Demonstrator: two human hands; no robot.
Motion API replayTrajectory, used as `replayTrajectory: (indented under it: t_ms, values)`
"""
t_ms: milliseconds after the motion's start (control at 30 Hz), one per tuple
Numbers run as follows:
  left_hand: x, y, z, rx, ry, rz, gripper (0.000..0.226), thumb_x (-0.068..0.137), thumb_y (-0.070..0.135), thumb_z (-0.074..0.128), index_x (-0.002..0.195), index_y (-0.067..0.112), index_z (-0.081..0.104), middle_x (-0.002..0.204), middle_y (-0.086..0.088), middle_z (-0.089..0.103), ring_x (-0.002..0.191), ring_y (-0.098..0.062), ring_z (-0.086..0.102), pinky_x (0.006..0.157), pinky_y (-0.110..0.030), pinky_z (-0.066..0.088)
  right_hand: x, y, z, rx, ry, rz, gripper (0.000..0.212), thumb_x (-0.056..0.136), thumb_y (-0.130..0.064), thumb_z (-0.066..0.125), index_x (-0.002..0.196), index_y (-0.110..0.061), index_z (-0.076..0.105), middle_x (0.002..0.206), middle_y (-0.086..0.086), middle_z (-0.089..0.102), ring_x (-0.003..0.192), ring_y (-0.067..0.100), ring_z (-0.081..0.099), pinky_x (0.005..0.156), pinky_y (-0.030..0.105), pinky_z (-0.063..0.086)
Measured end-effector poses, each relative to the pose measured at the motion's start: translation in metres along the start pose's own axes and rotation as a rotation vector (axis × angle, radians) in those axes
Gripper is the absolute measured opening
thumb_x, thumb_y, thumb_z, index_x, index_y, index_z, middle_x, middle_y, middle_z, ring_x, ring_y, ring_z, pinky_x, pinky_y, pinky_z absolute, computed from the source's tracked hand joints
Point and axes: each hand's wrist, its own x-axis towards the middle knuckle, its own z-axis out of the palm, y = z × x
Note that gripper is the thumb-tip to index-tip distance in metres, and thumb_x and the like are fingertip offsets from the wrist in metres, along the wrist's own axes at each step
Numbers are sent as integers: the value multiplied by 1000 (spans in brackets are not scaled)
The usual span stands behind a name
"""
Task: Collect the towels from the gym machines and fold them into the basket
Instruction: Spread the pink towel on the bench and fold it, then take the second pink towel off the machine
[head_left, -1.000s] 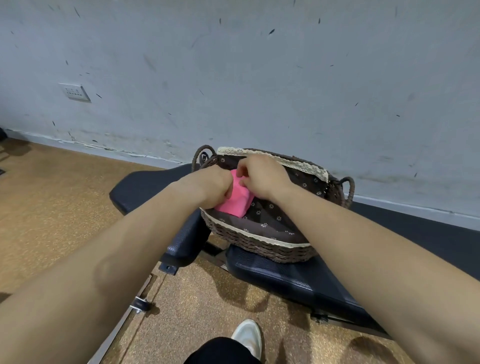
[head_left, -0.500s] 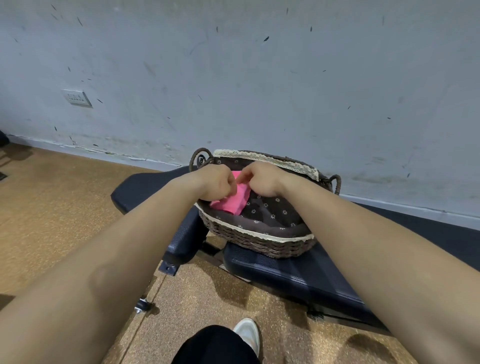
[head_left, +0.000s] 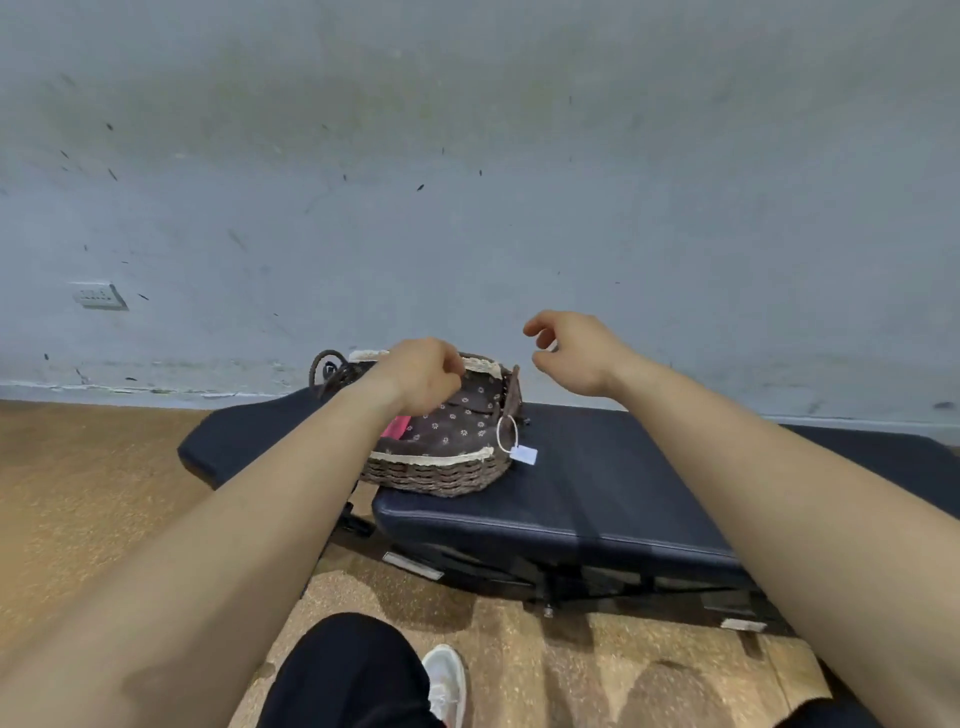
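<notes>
A brown wicker basket (head_left: 431, 475) with a flowered lining and lace trim sits on a dark padded gym bench (head_left: 597, 483). A folded pink towel (head_left: 396, 427) lies inside it at the left, mostly hidden by my left forearm. My left hand (head_left: 423, 375) hovers over the basket with fingers loosely curled and nothing in them. Right of the basket, my right hand (head_left: 574, 353) is lifted clear of it with relaxed, slightly curled fingers, and it is also empty.
A white tag (head_left: 523, 454) on a loop hangs from the basket's right handle. A grey wall (head_left: 467, 208) with a socket (head_left: 98, 296) stands behind the bench. Below are cork flooring (head_left: 78, 493), my dark trouser leg (head_left: 343, 675) and a white shoe (head_left: 447, 680).
Both hands let go of the pink towel and lifted out of the basket. The right hand moved up and to the right. The view shifted right, showing more bench.
</notes>
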Motion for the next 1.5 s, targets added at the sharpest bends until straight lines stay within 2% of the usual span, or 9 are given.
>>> replayTrajectory:
  t_ms: [133,233,467,667,933,1067,1167,1300,1500]
  values:
    - [-11,62,22,10,2,92,29,92,18,54,117,21,67,118,-1,69,110,-23,62,94,-30,49,-62,52,-36,-69,21,141,45,94,-22,52,140,-21,50,133,2,55,105,19,55,97,33,46]
    - [-13,108,45,38,-25,172,39,94,23,52,132,19,57,133,-1,61,120,-23,57,103,-33,45,-106,91,-53,-77,20,261,48,93,-24,52,141,-23,47,138,3,50,102,23,58,97,38,49]
    - [17,200,126,101,-171,342,45,96,25,51,140,18,50,143,-4,54,128,-25,52,107,-37,42,-170,184,-68,-94,56,439,51,92,-26,54,142,-20,48,140,6,51,126,26,52,105,40,45]
    - [102,249,225,110,-208,487,48,94,29,53,140,17,48,143,-6,53,130,-26,49,107,-39,42,-149,292,-53,-191,119,576,49,93,-32,53,140,-18,48,138,10,46,129,33,43,103,46,44]
    - [200,282,283,-2,-178,395,47,96,32,54,140,17,49,144,-6,51,130,-27,48,109,-39,39,-82,383,-54,-206,167,653,47,93,-32,54,137,-17,51,136,11,50,128,35,43,102,46,42]
    - [188,294,266,35,-325,339,45,93,27,55,137,17,54,135,-10,59,121,-31,55,100,-37,44,-96,369,-73,-159,42,713,46,93,-32,54,135,-15,51,138,12,48,126,36,43,97,45,44]
    - [167,322,225,96,-421,330,49,93,29,55,141,17,51,140,-7,55,125,-28,53,104,-37,42,-117,346,-117,-140,-26,747,45,94,-33,52,134,-14,51,138,12,48,124,36,44,94,45,45]
    - [138,393,136,162,-540,323,53,96,33,53,146,17,43,147,-5,48,131,-25,48,108,-38,40,-157,303,-222,-108,-100,785,47,95,-36,51,139,-17,48,141,10,44,129,34,40,102,47,42]
    - [81,533,-7,140,-621,421,48,99,32,49,145,15,45,146,-6,49,129,-25,49,101,-32,40,-245,233,-409,-55,-9,934,53,95,-38,52,144,-21,44,144,10,43,133,34,40,107,48,40]
